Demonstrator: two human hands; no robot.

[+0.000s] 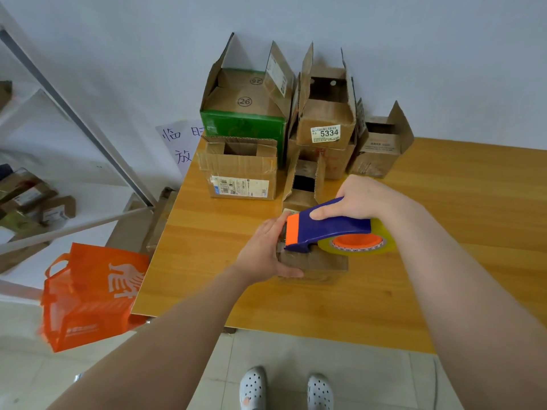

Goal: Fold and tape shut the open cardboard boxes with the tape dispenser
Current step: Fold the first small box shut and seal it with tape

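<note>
**Two hands on one small box**

We grip the blue and orange plastic tape dispenser [328, 229] in our closed right hand [362, 199], on the small brown cardboard box [316, 266] at table [444, 232] centre. Our left hand [266, 247] clasps its nine o'clock side. Open cardboard boxes [245, 125] stand at twelve o'clock.

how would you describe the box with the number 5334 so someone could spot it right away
Start at the wooden table and look to the cluster of open cardboard boxes against the white wall. To the right of the green box, one brown box sits stacked on top of another. It alone bears a white label printed 5334 on its front.
</note>
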